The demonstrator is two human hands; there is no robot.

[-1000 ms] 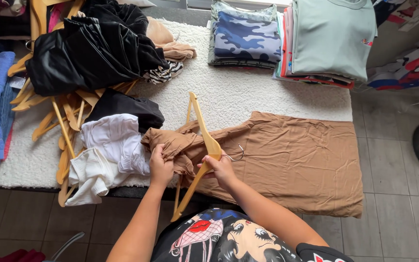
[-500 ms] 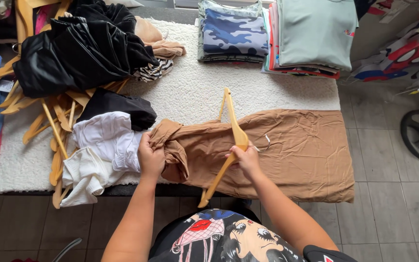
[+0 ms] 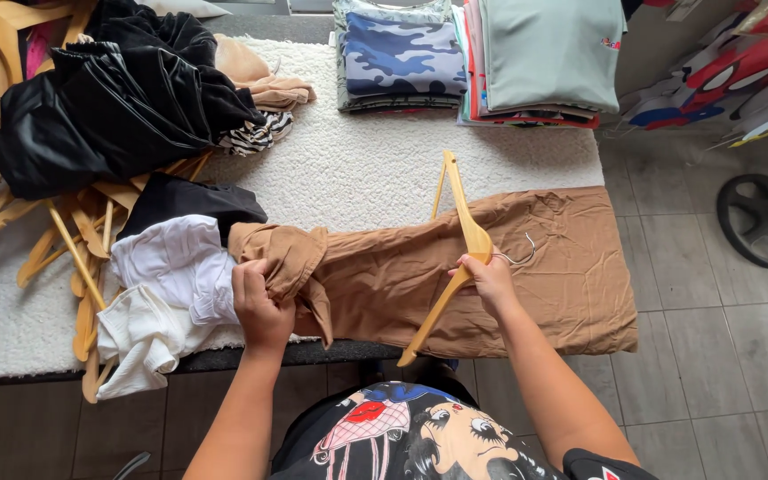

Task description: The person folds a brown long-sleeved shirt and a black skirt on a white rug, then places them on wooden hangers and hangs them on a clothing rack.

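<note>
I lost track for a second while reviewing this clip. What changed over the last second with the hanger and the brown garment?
The right hand has carried the wooden hanger to the right, off the bunched end and over the flat part of the brown garment. The left hand still grips the bunched end. The garment stays spread on the white table cover, and the clothes pile, spare hangers and folded stacks stay put.

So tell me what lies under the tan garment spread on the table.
Under the tan garment shows the white fleecy table cover. The right hand holds a wooden hanger above it. Anything beneath the cloth's middle is hidden.
</note>
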